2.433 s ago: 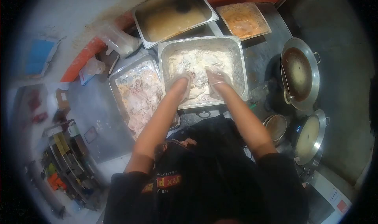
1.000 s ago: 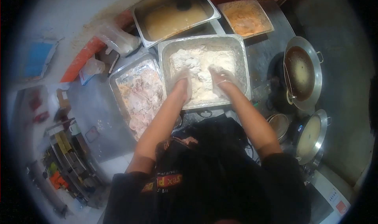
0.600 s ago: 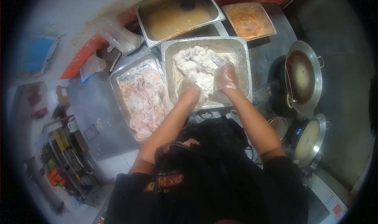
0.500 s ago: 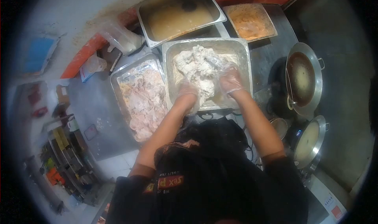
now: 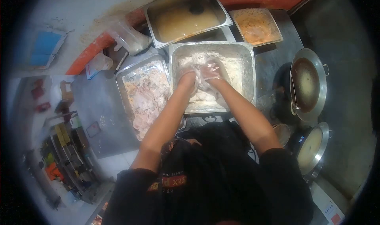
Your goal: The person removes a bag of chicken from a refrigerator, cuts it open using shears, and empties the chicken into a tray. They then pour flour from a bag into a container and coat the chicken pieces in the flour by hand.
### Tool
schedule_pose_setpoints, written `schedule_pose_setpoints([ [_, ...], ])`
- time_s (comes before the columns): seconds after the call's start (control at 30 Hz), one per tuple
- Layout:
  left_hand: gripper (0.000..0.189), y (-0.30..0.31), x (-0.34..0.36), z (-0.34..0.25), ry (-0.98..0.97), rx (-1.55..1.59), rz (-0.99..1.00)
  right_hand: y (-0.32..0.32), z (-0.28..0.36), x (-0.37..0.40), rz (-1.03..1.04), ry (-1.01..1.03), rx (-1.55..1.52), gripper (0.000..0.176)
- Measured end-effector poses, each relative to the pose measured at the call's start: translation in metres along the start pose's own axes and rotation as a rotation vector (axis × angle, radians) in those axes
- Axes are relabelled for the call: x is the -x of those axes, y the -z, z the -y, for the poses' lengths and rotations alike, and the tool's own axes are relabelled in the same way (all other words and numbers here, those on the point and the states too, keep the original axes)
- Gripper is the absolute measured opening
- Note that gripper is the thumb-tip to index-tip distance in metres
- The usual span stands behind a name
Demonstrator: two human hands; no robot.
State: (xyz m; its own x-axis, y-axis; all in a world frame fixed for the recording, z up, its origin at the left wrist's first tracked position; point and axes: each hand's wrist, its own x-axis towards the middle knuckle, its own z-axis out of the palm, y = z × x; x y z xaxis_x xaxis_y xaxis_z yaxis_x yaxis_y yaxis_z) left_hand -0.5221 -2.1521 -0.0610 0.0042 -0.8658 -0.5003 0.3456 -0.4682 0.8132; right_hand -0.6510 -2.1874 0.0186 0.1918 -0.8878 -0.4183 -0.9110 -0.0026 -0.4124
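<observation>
Both hands wear clear plastic gloves and are close together inside a deep metal tray (image 5: 252, 82) of white flour (image 5: 233, 69). My left hand (image 5: 189, 75) curls over flour-coated chicken pieces (image 5: 202, 58) near the tray's middle. Right beside it, my right hand (image 5: 213, 70) bends over the same pieces, its fingertips turned down and in. Most of what lies under the palms is hidden. To the left, a shallower metal tray (image 5: 119, 86) holds raw, partly floured chicken (image 5: 148, 96), next to my left forearm.
Behind the flour stands a metal pan (image 5: 158, 45) of cloudy liquid, with a tray of orange-coloured mix (image 5: 256, 25) to its right. Two woks of oil, one darker (image 5: 304, 80) and one paler (image 5: 310, 146), stand on the right. A plastic bag (image 5: 130, 39) lies at the back left.
My hands have come together from the two sides of the floured heap. The heap has dropped and spread, with bare flour showing at the right. The view has shifted slightly.
</observation>
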Motion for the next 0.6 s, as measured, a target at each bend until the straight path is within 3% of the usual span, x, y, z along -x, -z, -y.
schedule_pose_setpoints([
  [0.03,0.030,-0.002,0.011,-0.004,0.028,-0.056,0.010,-0.004,-0.001,0.008,0.008,-0.006,-0.004,0.043],
  [0.1,0.031,-0.013,0.036,-0.028,0.063,-0.115,0.027,-0.010,-0.005,0.021,-0.315,0.075,-0.273,0.042],
  [0.17,0.031,-0.024,0.062,-0.062,-0.107,-0.911,0.035,-0.014,-0.012,0.037,-0.414,0.139,-0.113,0.044],
  [0.2,0.031,-0.018,0.062,-0.059,-0.102,-0.910,0.040,-0.016,-0.016,0.046,-0.511,0.212,0.048,0.047],
  [0.23,0.029,-0.010,0.063,-0.054,-0.110,-0.978,0.010,0.007,-0.012,0.065,-0.506,0.205,0.048,0.047],
  [0.3,0.030,-0.005,0.063,-0.051,-0.121,-1.044,-0.014,0.082,0.003,0.103,0.084,0.197,0.189,0.048],
  [0.33,0.032,-0.007,0.062,-0.055,-0.118,-1.143,0.075,0.083,-0.010,0.102,0.080,0.193,0.190,0.048],
  [0.4,0.036,-0.007,0.067,-0.062,-0.103,-1.334,0.249,0.074,-0.039,0.097,0.188,-0.055,0.006,0.056],
  [0.43,0.037,-0.007,0.069,-0.064,-0.095,-1.427,0.333,0.069,-0.049,0.097,0.188,-0.050,0.010,0.056],
  [0.47,0.039,-0.005,0.071,-0.065,-0.085,-1.518,0.418,0.063,-0.059,0.097,0.147,-0.183,-0.101,0.052],
  [0.5,0.039,-0.009,0.072,-0.063,-0.087,-1.517,0.415,0.055,-0.065,0.097,0.102,-0.316,-0.213,0.054],
  [0.57,0.047,-0.026,0.073,-0.058,-0.315,-1.477,0.211,0.034,-0.056,0.091,0.071,-0.360,-0.287,0.058],
  [0.6,0.047,-0.028,0.067,-0.057,-0.324,-1.475,0.203,0.020,-0.057,0.083,0.034,-0.399,-0.364,0.062],
])
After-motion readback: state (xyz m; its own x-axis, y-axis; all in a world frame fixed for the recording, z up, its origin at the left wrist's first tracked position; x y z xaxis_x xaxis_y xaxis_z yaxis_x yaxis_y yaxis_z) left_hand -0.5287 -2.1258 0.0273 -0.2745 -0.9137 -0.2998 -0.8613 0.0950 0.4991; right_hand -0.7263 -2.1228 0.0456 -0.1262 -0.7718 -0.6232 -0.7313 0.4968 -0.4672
